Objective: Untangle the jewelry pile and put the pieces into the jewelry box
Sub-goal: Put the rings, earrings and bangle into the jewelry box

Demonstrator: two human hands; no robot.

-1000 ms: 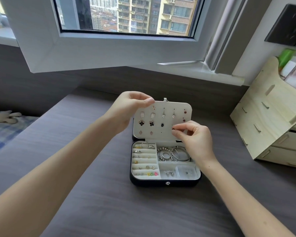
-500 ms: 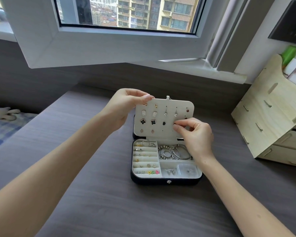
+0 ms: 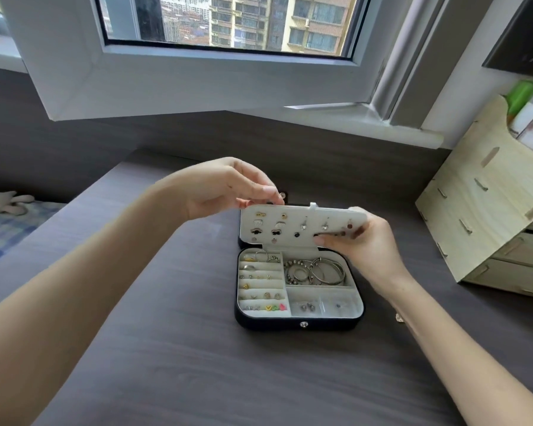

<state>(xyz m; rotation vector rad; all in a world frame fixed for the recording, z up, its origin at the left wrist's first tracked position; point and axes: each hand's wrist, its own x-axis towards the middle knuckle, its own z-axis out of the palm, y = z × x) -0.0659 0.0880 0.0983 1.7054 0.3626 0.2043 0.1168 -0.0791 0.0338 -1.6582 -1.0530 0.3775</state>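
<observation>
A black jewelry box [image 3: 299, 325] lies open on the grey table, its white compartments holding rings, studs and silver hoop bracelets [image 3: 316, 272]. A white earring panel [image 3: 302, 227] hinged at the back carries several studs and is tilted forward over the box. My left hand [image 3: 225, 187] pinches the panel's top left edge. My right hand [image 3: 363, 244] grips its right end, thumb on the front face by a small earring. A tiny piece [image 3: 399, 317] lies on the table by my right wrist.
A pale wooden drawer organiser [image 3: 486, 216] stands at the right. An open window frame [image 3: 173, 84] overhangs the back of the grey table [image 3: 197, 364]. At far left lie a checked cloth [image 3: 6, 229] and a soft toy [image 3: 5, 202].
The earring panel has tipped forward from nearly upright to a flatter slant. My right hand moved from pressing a stud on its face to gripping its right end.
</observation>
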